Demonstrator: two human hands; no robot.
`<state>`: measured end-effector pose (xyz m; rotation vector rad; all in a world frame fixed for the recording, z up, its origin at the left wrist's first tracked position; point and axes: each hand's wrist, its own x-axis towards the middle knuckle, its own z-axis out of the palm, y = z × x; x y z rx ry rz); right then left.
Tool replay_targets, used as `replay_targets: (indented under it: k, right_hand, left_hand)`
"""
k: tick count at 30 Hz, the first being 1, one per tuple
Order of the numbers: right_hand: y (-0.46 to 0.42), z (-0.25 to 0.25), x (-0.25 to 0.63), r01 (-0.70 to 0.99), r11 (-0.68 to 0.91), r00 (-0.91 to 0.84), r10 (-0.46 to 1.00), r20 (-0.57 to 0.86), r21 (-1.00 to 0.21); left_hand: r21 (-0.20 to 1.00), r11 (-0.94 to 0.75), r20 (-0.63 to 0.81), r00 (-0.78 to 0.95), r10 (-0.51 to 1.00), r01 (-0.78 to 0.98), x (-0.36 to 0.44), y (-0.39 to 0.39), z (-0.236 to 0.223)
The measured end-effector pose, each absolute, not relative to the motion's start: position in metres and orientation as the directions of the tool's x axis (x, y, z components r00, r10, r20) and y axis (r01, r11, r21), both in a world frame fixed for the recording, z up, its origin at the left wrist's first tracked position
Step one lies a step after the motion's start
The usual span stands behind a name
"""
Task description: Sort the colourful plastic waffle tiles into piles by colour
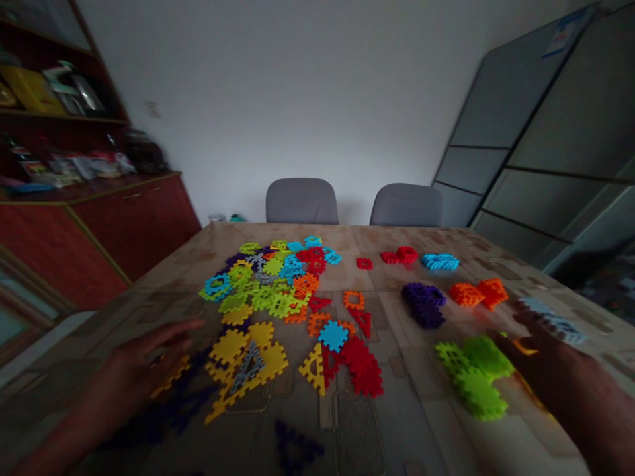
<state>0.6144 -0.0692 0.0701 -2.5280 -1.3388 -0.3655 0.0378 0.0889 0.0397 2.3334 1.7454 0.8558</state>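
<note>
Pale wall [347, 106] behind patterned table [411, 423]. Left hand [133, 370], fingers loosely parted, near yellow pieces [231, 345]; mixed-colour heap [272, 266], red pieces [363, 365], purple stack [425, 305], lime pieces [480, 394]. Right hand [565, 377] beside those (blurry, this one!), grip can't be told; light-grey stack [553, 320] by its fingers.

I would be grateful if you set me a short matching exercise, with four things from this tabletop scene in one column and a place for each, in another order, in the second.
Things
1. Chairs
2. Grey triangle piece
3. Dark purple triangle piece
4. Right hand

Places
A. Beside the lime-green pieces, on their right
B. Behind the far edge of the table
C. On top of the yellow pieces
D. By itself at the bottom edge of the picture

Right pairs: 1-B, 2-C, 3-D, 4-A
</note>
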Motion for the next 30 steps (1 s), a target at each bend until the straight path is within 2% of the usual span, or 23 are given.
replay_targets:
  k: [3, 5, 9, 12, 14, 19, 24, 30]
  right_hand:
    - [-0.062, 0.082, 0.593, 0.880, -0.431, 0.475, 0.795, 0.377, -0.198]
    - [-0.052, 0.078, 0.571, 0.912, -0.312, 0.393, 0.853, 0.343, -0.268]
    - [-0.033, 0.053, 0.512, 0.929, -0.021, 0.091, 0.981, 0.173, -0.369]
    - [-0.019, 0.044, 0.465, 0.899, 0.221, -0.205, 0.975, 0.082, -0.379]
    - [-0.008, 0.049, 0.439, 0.876, 0.310, -0.309, 0.949, 0.063, -0.370]
    - [0.033, 0.071, 0.393, 0.867, 0.346, -0.364, 0.931, 0.018, -0.358]
    - [0.081, 0.064, 0.360, 0.874, 0.316, -0.324, 0.945, 0.040, -0.370]
    - [0.119, 0.051, 0.323, 0.902, 0.234, -0.233, 0.971, 0.047, -0.364]
  left_hand:
    - [0.537, -0.282, 0.287, 0.141, 0.947, 0.795, 0.021, 0.095, 0.046]
    - [0.558, -0.256, 0.276, 0.115, 0.954, 0.789, 0.010, 0.100, 0.052]
    - [0.519, -0.321, 0.280, 0.197, 0.939, 0.793, 0.011, 0.112, 0.062]
    - [0.475, -0.428, 0.282, 0.328, 0.902, 0.769, 0.035, 0.125, 0.062]
    - [0.452, -0.473, 0.269, 0.390, 0.880, 0.756, 0.055, 0.135, 0.057]
    - [0.398, -0.475, 0.248, 0.407, 0.879, 0.785, 0.078, 0.158, 0.031]
    - [0.367, -0.476, 0.248, 0.410, 0.878, 0.799, 0.075, 0.170, 0.017]
    - [0.361, -0.604, 0.224, 0.562, 0.796, 0.711, 0.095, 0.191, 0.024]
